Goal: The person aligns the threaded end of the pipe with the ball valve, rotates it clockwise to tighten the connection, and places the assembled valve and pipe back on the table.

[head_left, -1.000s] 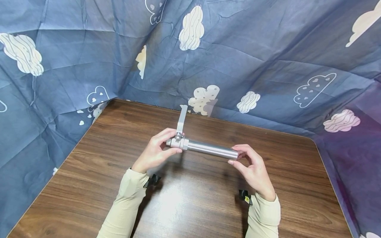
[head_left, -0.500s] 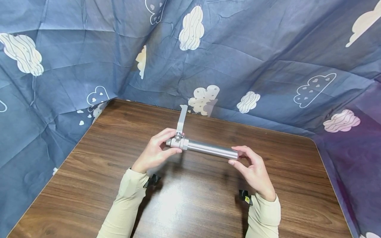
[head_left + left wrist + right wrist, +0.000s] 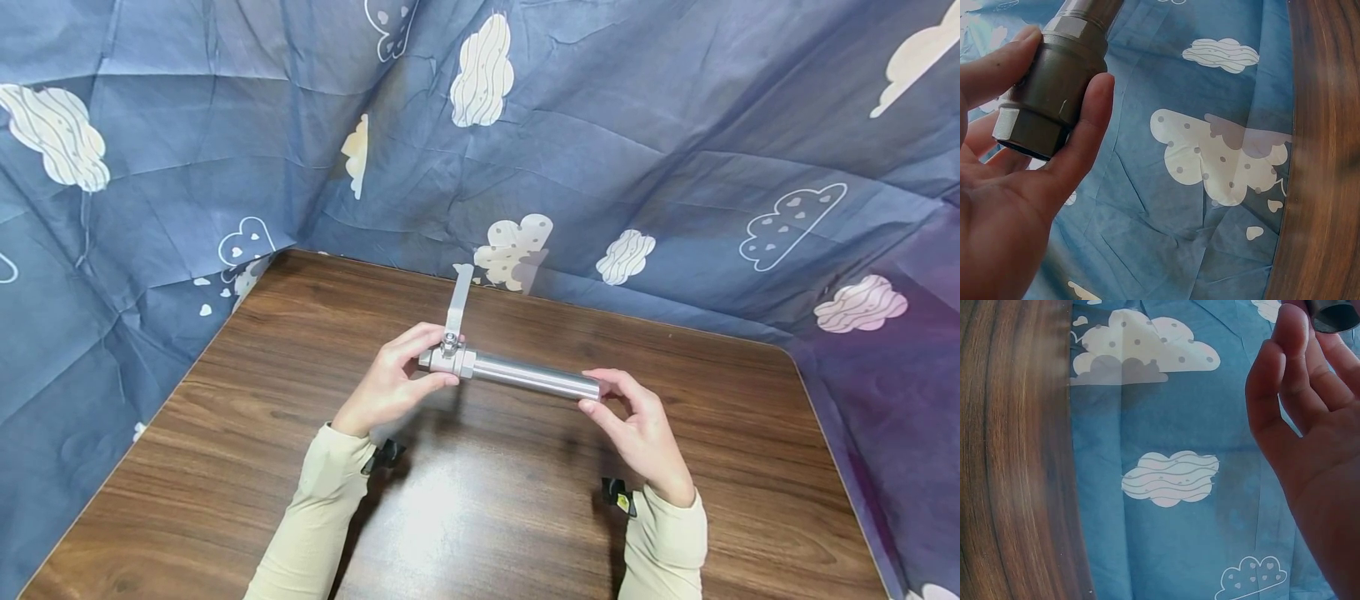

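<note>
Steel valve (image 3: 450, 360) w/ pipe (image 3: 534, 377) unmoved; right hand (image 3: 637, 429) thumb lowered (slightly).

You're at a makeshift recording booth: wooden table (image 3: 480, 517) walled in by blue cloud-print cloth (image 3: 675, 125).

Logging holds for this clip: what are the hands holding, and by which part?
A metal valve with pipe: left hand grips the valve body at its end; right hand pinches the pipe's free end.

One metal pipe (image 3: 534, 376) with one valve (image 3: 447, 359) — one lever handle (image 3: 457, 298); two hands — left hand (image 3: 390, 385), right hand (image 3: 639, 433); one table (image 3: 247, 433).
</note>
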Demonstrator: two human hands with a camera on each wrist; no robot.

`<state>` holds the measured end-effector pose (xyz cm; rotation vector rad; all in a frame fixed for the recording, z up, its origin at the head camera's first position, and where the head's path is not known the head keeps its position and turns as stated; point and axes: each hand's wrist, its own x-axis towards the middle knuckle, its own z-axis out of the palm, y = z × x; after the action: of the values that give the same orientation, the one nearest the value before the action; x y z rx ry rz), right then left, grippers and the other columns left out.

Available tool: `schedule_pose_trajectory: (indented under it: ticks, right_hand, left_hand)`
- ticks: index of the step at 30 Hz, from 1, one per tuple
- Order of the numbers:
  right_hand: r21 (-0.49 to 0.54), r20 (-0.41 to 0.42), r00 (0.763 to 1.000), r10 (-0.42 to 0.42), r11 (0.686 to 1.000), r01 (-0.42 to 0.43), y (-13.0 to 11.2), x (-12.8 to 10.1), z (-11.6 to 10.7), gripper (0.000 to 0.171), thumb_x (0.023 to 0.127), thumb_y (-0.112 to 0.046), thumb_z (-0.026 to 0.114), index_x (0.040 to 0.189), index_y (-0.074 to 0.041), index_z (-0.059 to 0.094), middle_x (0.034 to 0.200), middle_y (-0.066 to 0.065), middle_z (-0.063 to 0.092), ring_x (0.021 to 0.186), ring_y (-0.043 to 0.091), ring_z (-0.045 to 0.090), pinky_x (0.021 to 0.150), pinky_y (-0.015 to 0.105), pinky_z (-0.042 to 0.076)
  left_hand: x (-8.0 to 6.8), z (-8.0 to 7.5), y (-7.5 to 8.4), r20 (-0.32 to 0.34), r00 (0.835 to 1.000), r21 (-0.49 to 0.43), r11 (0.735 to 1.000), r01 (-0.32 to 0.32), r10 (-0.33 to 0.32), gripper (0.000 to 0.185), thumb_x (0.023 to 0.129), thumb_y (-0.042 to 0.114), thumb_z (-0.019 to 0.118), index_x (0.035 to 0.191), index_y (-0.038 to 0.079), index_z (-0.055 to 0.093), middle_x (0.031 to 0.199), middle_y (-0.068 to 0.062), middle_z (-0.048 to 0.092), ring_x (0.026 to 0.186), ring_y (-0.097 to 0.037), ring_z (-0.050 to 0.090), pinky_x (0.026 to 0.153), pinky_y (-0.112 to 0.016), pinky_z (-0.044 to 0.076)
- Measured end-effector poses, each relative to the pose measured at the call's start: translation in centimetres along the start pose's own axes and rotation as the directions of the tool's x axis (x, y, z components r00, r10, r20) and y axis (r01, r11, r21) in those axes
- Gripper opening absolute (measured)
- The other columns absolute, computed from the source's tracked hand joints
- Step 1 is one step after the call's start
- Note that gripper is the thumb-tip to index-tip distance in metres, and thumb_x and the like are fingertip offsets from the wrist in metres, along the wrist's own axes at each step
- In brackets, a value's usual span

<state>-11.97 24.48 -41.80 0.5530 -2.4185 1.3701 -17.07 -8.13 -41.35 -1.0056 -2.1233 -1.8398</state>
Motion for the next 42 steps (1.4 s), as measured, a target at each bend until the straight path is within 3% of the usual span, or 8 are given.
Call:
schedule_pose_trajectory:
  ticks: [10,22,31,42]
  right_hand:
    - [0.02,0.04,0.998,0.039,0.999,-0.04,0.2,-0.1,-0.1,0.024,0.09,-0.005,0.066,0.115,-0.005,0.063,0.087,0.003,0.061,0.079,0.001,0.056,0.065,0.016,0.048]
    - [0.039,0.057,0.998,0.041,0.998,-0.043,-0.7,0.2,0.0,0.036,0.086,0.012,0.061,0.12,0.002,0.057,0.08,-0.002,0.055,0.073,0.001,0.052,0.058,0.019,0.044]
    - [0.08,0.048,0.999,-0.016,0.997,0.012,0.0,0.0,0.1,0.056,0.071,0.016,0.076,0.121,0.001,0.056,0.077,0.003,0.058,0.074,0.006,0.055,0.071,0.014,0.05]
    - [0.084,0.019,1.0,-0.021,0.996,0.019,0.2,0.0,0.1,0.048,0.072,0.018,0.073,0.115,0.002,0.056,0.078,0.002,0.06,0.072,0.002,0.056,0.067,0.013,0.049]
  left_hand:
    - [0.0,0.0,-0.1,0.006,1.0,-0.014,1.0,-0.017,0.017,0.047,0.076,-0.005,0.076,0.12,-0.007,0.061,0.116,-0.018,0.061,0.1,-0.008,0.059,0.083,-0.019,0.056]
    - [0.1,0.0,0.0,0.007,1.0,-0.009,1.0,-0.013,0.013,0.047,0.076,-0.005,0.077,0.121,-0.007,0.061,0.117,-0.017,0.061,0.101,-0.008,0.059,0.082,-0.02,0.056]
    - [0.1,0.0,0.0,0.001,1.0,0.005,1.0,-0.012,0.012,0.046,0.076,-0.004,0.077,0.119,-0.007,0.062,0.117,-0.018,0.061,0.101,-0.008,0.059,0.083,-0.021,0.057]
    - [0.0,0.0,0.1,0.007,1.0,0.003,1.0,-0.003,0.003,0.047,0.076,-0.004,0.077,0.121,-0.005,0.062,0.118,-0.016,0.061,0.101,-0.007,0.059,0.081,-0.021,0.057]
